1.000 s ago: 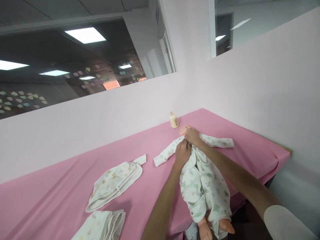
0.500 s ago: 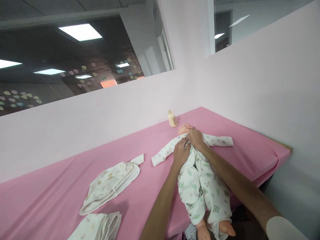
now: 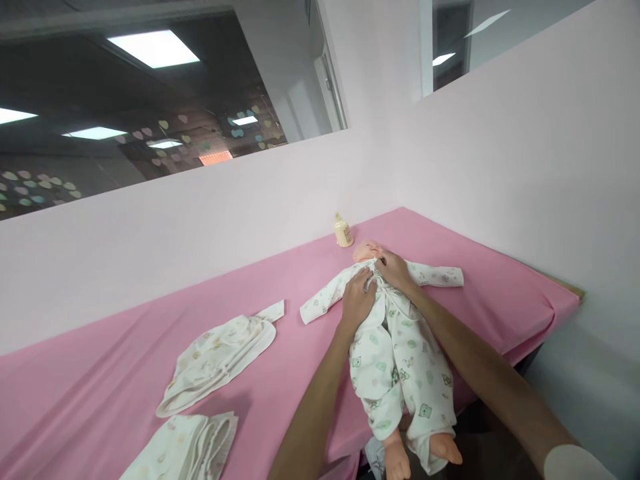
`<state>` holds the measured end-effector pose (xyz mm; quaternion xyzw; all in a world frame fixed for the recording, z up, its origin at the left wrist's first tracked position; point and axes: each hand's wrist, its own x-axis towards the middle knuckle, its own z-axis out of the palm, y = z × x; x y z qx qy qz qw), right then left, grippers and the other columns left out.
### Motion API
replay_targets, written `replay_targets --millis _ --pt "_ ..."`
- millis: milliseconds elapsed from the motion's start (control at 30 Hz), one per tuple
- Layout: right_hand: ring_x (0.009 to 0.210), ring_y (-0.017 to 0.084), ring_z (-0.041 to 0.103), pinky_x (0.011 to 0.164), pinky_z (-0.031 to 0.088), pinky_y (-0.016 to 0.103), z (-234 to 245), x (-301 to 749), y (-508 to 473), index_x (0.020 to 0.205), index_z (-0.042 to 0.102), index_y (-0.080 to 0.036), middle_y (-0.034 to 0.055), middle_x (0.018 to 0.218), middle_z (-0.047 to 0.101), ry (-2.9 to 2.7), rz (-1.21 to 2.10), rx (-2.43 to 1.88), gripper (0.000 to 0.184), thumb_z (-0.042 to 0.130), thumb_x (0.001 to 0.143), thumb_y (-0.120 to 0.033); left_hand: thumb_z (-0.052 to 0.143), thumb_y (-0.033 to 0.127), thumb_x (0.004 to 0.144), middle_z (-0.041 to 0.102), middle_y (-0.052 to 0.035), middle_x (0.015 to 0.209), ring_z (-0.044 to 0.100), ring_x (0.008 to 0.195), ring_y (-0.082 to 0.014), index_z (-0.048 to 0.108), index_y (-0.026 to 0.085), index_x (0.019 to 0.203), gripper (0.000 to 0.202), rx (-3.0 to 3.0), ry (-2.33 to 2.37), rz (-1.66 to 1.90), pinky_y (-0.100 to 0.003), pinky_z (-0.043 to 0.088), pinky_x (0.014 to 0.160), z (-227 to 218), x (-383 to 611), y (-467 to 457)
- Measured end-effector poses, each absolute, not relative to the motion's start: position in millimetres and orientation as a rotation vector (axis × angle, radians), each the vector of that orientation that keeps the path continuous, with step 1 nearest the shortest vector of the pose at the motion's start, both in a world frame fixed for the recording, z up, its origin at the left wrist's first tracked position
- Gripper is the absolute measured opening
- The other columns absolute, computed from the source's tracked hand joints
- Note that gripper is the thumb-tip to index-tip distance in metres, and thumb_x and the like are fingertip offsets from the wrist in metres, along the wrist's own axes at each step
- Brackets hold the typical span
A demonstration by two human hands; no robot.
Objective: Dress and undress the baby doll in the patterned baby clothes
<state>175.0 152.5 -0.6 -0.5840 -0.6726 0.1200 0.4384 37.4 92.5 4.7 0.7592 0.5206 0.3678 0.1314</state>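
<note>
A baby doll (image 3: 367, 251) lies on its back on the pink table (image 3: 125, 373), dressed in a white printed romper (image 3: 400, 360). Its bare feet hang over the table's near edge. My left hand (image 3: 357, 300) rests on the doll's chest, fingers curled and pinching the romper's front edge. My right hand (image 3: 395, 269) is at the collar just below the doll's chin, fingers closed on the fabric there. Both sleeves of the romper lie spread out to the sides.
A small cream bottle (image 3: 343, 231) stands by the back wall behind the doll's head. A loose printed garment (image 3: 220, 360) lies to the left, and a folded cloth (image 3: 185, 450) sits nearer the front edge. Pale partition walls close off the back and right sides.
My right hand has slid down from over the doll's face to the collar, uncovering the face. My left hand stays on the chest. The view has shifted slightly.
</note>
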Motion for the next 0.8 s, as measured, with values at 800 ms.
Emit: replay_targets --millis 800 --pt "0.076 0.017 0.053 0.071 0.04 0.027 0.4 177.6 148.8 0.094 0.06 -0.02 0.0013 0.084 0.061 -1.693 0.39 -1.298 0.021 0.048 0.077 -0.022 0.047 0.027 0.088 0.057 -0.0086 0.134 0.049 0.127 -0.0224 0.057 0.015 0.127 0.042 2.209 1.523 1.085 -0.04 0.034 0.111 4.5 35.7 91.5"
